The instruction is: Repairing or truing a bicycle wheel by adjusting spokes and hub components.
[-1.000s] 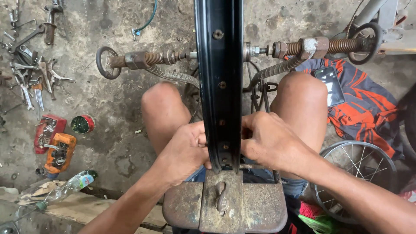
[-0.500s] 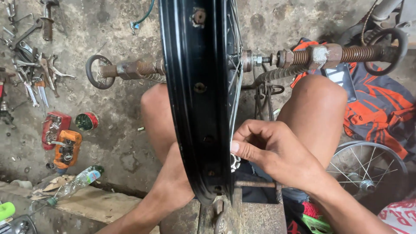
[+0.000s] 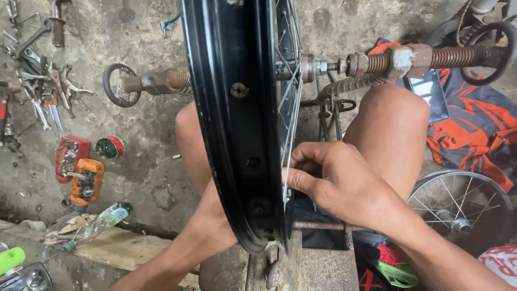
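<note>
A black spoked wheel rim stands upright on edge between my knees, its hub clamped on a rusty threaded axle of a truing stand. My right hand is on the rim's right side, fingers pinched on the thin spokes near the rim's lower edge. My left forearm runs up behind the rim; the left hand itself is hidden by the rim. A metal stand base sits below the wheel.
Wrenches and pliers lie scattered on the concrete floor at the left, with red and orange parts trays and a plastic bottle. A small spoked wheel and orange-black cloth lie at the right.
The view has shifted so the rim now fills the middle and covers my left hand. My right hand stayed at the spokes on the rim's right side.
</note>
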